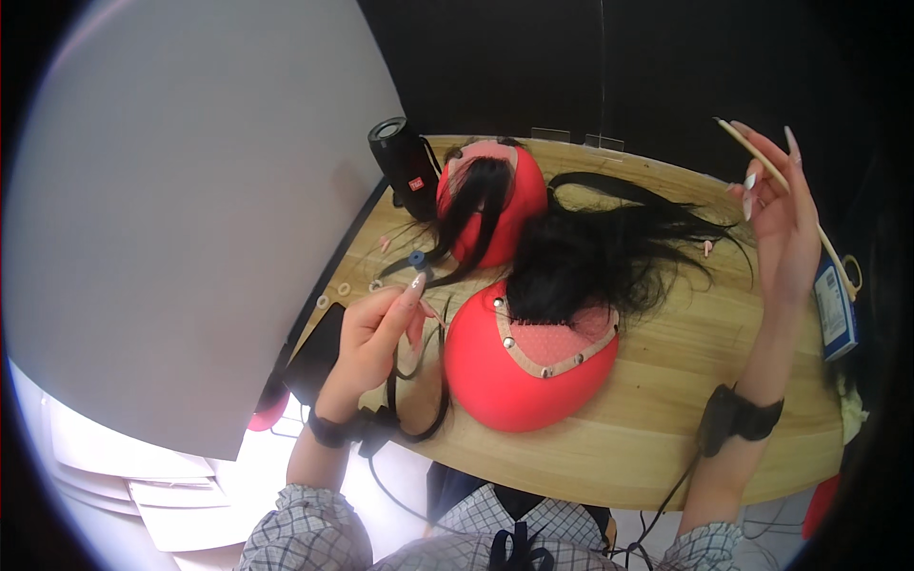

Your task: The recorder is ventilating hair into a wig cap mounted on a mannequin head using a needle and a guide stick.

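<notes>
My left hand (373, 331) is raised left of the nearer red head form (519, 395), its thumb and fingers pinched on a lock of black hair (444, 400). A small blue round piece (417, 259) tops the lock above my fingertips, and the strands hang in a curve below. At the far right my right hand (785, 214) is lifted, holding a thin hook tool with a pale handle (762, 157); its fine tip points up and left. Pink net (547, 344) is pinned onto the nearer form along a beige band, with black hair (562, 271) spread backward from it.
Another red head form (533, 195) with net and black hair stands behind, beside a black cylindrical speaker (405, 167). Small rings (344, 288) and a black phone-like slab (319, 352) lie at left. At right is a blue-and-white box (836, 319). A grey panel (209, 190) borders the wooden table (685, 400).
</notes>
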The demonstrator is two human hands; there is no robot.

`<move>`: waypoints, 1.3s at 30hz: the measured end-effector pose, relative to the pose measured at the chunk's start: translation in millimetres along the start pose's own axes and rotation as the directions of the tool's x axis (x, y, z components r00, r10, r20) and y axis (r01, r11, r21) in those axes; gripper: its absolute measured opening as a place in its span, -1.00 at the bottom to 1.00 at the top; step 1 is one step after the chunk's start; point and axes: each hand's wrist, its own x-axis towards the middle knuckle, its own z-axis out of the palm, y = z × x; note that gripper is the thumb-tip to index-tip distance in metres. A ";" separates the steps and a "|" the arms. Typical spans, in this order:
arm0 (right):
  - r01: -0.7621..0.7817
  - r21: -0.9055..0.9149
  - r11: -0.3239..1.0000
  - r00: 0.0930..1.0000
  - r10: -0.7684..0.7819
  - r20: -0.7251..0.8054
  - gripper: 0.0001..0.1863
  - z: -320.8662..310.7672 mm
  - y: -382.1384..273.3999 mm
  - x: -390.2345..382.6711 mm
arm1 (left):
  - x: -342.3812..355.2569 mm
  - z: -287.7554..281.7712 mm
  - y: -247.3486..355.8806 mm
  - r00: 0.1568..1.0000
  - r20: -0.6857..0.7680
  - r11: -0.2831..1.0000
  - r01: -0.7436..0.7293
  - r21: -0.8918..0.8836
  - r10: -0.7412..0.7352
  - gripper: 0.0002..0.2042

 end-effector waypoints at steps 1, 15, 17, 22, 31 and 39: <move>0.021 0.022 1.000 0.998 -0.022 0.057 -0.51 10.9 -3.0 -7.5 | 1.6 3.8 -2.1 1.000 -0.001 1.000 0.000 -0.001 0.000 -0.71; -0.404 -0.004 0.915 0.693 0.309 0.651 -0.86 92.2 43.7 -77.8 | 11.1 33.5 -29.3 0.997 0.034 0.927 -0.051 -0.371 0.068 -0.63; -0.388 -0.017 0.921 0.709 0.311 0.633 -0.84 90.3 48.7 -78.1 | 10.3 34.9 -23.6 0.998 -0.027 0.958 0.052 -0.282 -0.062 -0.56; -0.343 0.047 0.938 0.767 0.250 0.591 -0.76 93.3 60.8 -84.5 | 2.7 24.7 -26.1 0.999 0.037 0.947 0.010 -0.322 0.002 -0.65; -0.319 -0.011 0.948 0.779 0.269 0.567 -0.81 92.1 56.4 -85.8 | 2.6 26.9 -21.0 0.994 0.050 0.979 -0.083 -0.186 0.094 -0.67; -0.072 -0.144 0.987 0.777 0.146 0.612 -0.86 89.6 56.8 -82.9 | 3.3 25.4 -22.7 0.975 0.079 0.973 -0.195 -0.126 0.206 -0.70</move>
